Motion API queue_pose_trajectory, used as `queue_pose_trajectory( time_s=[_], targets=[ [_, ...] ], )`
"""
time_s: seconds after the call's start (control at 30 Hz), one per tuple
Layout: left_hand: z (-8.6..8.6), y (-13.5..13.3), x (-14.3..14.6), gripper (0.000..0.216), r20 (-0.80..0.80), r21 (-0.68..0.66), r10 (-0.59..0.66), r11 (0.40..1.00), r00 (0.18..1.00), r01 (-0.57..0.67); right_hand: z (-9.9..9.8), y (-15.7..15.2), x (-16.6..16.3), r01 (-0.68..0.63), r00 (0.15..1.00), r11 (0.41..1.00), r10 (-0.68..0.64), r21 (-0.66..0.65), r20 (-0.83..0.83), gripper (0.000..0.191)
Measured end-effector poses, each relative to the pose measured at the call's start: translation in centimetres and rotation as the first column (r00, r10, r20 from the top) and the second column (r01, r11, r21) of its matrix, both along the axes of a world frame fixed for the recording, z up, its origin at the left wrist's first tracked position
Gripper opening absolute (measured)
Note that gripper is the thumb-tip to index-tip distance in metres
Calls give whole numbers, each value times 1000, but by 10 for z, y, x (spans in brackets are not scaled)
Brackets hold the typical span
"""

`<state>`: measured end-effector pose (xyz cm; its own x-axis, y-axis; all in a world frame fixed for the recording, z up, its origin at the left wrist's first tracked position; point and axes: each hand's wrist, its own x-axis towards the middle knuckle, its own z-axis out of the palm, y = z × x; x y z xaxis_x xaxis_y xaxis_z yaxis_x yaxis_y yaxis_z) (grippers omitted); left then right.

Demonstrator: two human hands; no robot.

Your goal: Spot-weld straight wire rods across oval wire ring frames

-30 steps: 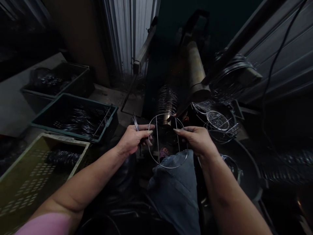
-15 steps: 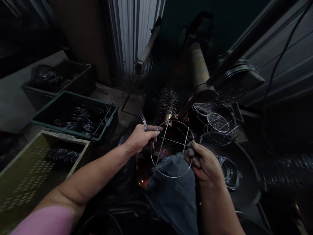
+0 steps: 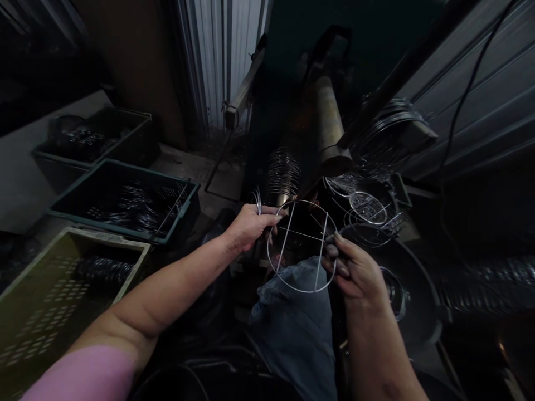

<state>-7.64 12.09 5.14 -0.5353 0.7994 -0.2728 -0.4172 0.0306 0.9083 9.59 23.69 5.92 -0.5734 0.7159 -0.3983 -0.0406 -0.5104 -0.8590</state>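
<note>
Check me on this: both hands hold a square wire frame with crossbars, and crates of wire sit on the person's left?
Not quite. The wire frame is a round hoop, not square, as the head view shows. The rest holds: the left hand and right hand grip its rim, crossbars span it, and crates of wire sit on the person's left.

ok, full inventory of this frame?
wire ring frame: 1, silver, centre, held in both hands
loose wire loops: bundle, silver, in left hand
crates: 3, left: olive crate, teal crate, dark crate; wire rings inside
stacked wire rings: 1 stack, silver, behind frame
metal cylinder: 1, tan, top centre
other wire frames: pile, silver, right of frame
cable: 1, black, upper right
pink sleeve: 1, bottom left
left hand: grip on frame's left rim
right hand: grip on frame's right lower rim
</note>
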Motion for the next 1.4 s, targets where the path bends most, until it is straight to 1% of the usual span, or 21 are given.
queue_pose_trajectory(
  time_s=[0.17, 0.23, 0.3, 0.4, 0.5, 0.57, 0.63, 0.7, 0.73, 0.77, 0.83, 0.87, 0.9, 0.93, 0.97, 1.0, 1.07, 1.13, 1.27, 1.33, 1.4],
  targets=[
    [4, -2, 1, 19, 12, -32, -3, 999, 1000, 3, -5, 0, -1, 13, 1000, 1000, -13, -7, 13, 24],
    [5, -4, 1, 18, -9, -50, 18, 999, 1000, -18, -9, -1, -1, -5, 1000, 1000, 5, 9, -4, 25],
    [3, -5, -1, 17, -40, -53, 55, 997, 998, -57, -14, -1, 1, 11, 1000, 1000, -11, 29, -5, 28],
    [-8, -8, -10, 20, -105, -53, 133, 989, 986, -139, -24, -2, 11, 134, 991, 990, -134, 50, -8, 31],
    [-26, -15, -23, 36, -210, -94, 205, 969, 956, -228, -36, -7, 28, 239, 971, 968, -240, 73, 8, 32],
    [-38, -25, -29, 51, -260, -135, 230, 953, 938, -271, -45, -16, 38, 250, 965, 960, -258, 124, 52, 34],
    [-45, -41, -27, 62, -251, -170, 233, 945, 940, -279, -54, -30, 43, 219, 964, 952, -244, 214, 103, 36],
    [-44, -62, -20, 69, -162, -172, 203, 958, 966, -230, -61, -45, 42, 103, 967, 931, -176, 349, 185, 35],
    [-42, -73, -15, 70, -91, -152, 168, 972, 982, -181, -64, -52, 38, 0, 961, 910, -115, 416, 252, 34],
    [-38, -85, -10, 70, -12, -121, 122, 985, 992, -122, -67, -58, 33, -120, 944, 872, -48, 475, 327, 33],
    [-31, -107, -1, 66, 142, -36, -3, 999, 990, 8, -72, -69, 19, -330, 891, 746, 44, 578, 451, 35],
    [-28, -116, 3, 63, 208, 8, -75, 997, 975, 75, -74, -72, 10, -396, 871, 674, 59, 624, 488, 35],
    [-27, -124, 5, 61, 262, 51, -146, 989, 954, 137, -77, -76, 0, -434, 860, 611, 61, 662, 506, 35],
    [-26, -131, 7, 59, 300, 92, -213, 977, 930, 194, -80, -78, -9, -454, 856, 564, 63, 690, 513, 34],
    [-27, -137, 7, 58, 323, 131, -274, 961, 906, 243, -82, -80, -17, -469, 854, 537, 72, 702, 515, 32],
    [-29, -141, 7, 57, 331, 163, -322, 945, 887, 282, -85, -82, -23, -480, 852, 528, 90, 700, 515, 29],
    [-33, -147, 6, 57, 327, 201, -370, 927, 870, 318, -88, -83, -28, -488, 853, 549, 133, 679, 505, 24],
    [-38, -149, 6, 57, 327, 215, -376, 923, 867, 319, -89, -84, -24, -467, 861, 589, 133, 660, 491, 23],
    [-46, -147, 14, 57, 363, 268, -376, 918, 853, 292, -95, -84, -7, -380, 883, 720, 96, 580, 460, 33],
    [-49, -143, 22, 58, 379, 305, -403, 904, 833, 299, -102, -86, -2, -329, 898, 788, 91, 521, 430, 39],
    [-52, -138, 31, 57, 392, 324, -434, 890, 811, 320, -109, -89, 0, -266, 917, 839, 69, 475, 392, 43]
  ],
)
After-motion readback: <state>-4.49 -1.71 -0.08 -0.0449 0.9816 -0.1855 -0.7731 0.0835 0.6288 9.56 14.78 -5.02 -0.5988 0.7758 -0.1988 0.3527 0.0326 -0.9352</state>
